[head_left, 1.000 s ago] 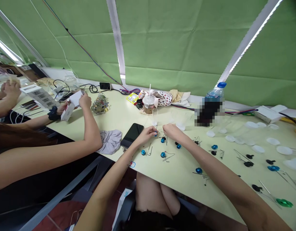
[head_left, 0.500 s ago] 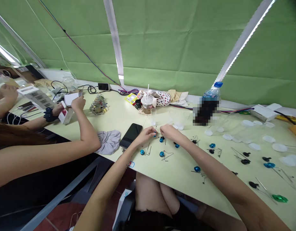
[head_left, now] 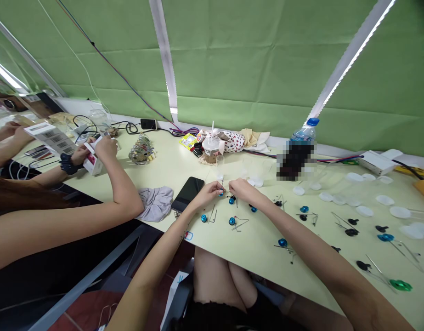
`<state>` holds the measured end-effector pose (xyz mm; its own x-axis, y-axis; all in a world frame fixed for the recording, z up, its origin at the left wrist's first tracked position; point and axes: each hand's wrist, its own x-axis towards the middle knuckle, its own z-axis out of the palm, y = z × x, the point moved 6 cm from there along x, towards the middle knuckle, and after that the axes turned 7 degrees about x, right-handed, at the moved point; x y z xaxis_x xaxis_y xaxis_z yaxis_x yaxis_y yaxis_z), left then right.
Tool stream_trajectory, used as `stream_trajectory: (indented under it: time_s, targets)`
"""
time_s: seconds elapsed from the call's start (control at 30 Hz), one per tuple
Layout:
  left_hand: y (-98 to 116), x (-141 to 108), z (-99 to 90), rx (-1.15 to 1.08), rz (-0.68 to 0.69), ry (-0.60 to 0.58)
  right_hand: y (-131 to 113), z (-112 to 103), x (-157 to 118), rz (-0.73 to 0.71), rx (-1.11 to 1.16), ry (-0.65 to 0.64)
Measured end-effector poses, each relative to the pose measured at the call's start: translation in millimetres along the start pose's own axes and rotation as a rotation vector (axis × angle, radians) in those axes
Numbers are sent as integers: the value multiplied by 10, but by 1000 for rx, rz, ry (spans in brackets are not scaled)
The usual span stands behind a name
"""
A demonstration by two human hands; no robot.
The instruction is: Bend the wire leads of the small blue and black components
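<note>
My left hand (head_left: 210, 193) is closed in a pinch on a small shiny blue round part (head_left: 220, 192), just above the table. Facing it, my right hand (head_left: 242, 188) has its fingers pressed together on what looks like a thin metal rod (head_left: 227, 191), whose tip points at the blue part. Below my hands lie another blue round part (head_left: 231, 221) with bent thin rods, and one more blue part (head_left: 204, 218) beside an L-shaped rod (head_left: 215, 215). A clear tube with a white base (head_left: 220, 175) stands just behind my left fingers.
A black phone (head_left: 188, 194) and a grey cloth (head_left: 157, 203) lie left. Behind are a drink cup (head_left: 211, 149) and a bottle (head_left: 303, 133). Black parts (head_left: 351, 232) and white discs (head_left: 365, 210) spread right. A co-worker's hand (head_left: 106, 146) holds a small box at left.
My hands stay almost in place, with the blue part turned slightly between my fingers. At left, the co-worker's hands have shifted on the small box.
</note>
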<state>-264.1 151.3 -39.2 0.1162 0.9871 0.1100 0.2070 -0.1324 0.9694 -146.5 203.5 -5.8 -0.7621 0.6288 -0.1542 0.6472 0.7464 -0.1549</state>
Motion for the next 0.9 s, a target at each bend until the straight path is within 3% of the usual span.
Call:
stream_trajectory:
  time_s: [0.53, 0.9]
  targets:
    - [-49, -32, -34, 33, 22, -21, -140, -191, -116, -17, -46, -21]
    - [-59, -42, -1, 51, -23, -17, -170, -155, -84, -2, -69, -47]
